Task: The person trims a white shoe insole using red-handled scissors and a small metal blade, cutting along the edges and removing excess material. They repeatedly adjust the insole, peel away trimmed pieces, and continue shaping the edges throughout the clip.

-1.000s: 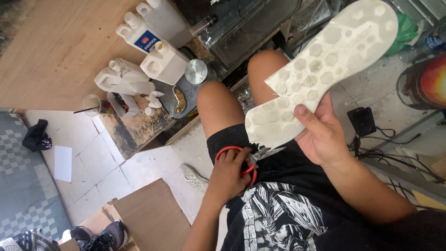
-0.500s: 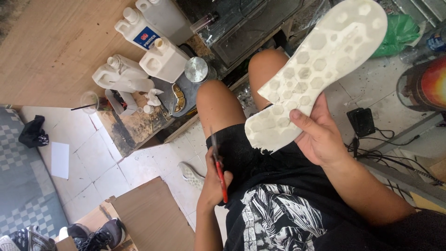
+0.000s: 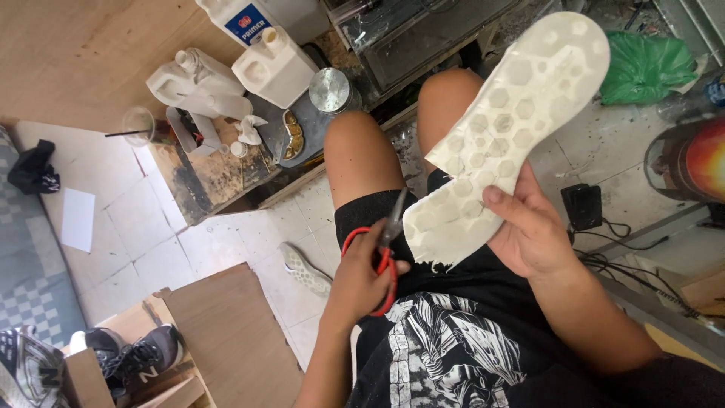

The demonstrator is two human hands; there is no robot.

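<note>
A white shoe sole (image 3: pixel 506 136) is gripped at its heel by the right hand (image 3: pixel 532 227), right of centre. Red-handled scissors (image 3: pixel 381 253) are clasped by the left hand (image 3: pixel 359 283), blades touching the sole's ragged heel edge; trimming appears unfinished.

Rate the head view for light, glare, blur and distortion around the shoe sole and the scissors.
Head view: even daylight, soft shadows; the white shoe sole is bright yet keeps its hexagon texture; the red-handled scissors in the left hand are sharp, no motion blur; the right hand is crisp; the orange glow at the right edge blows out; wide-lens bending at the edges.
</note>
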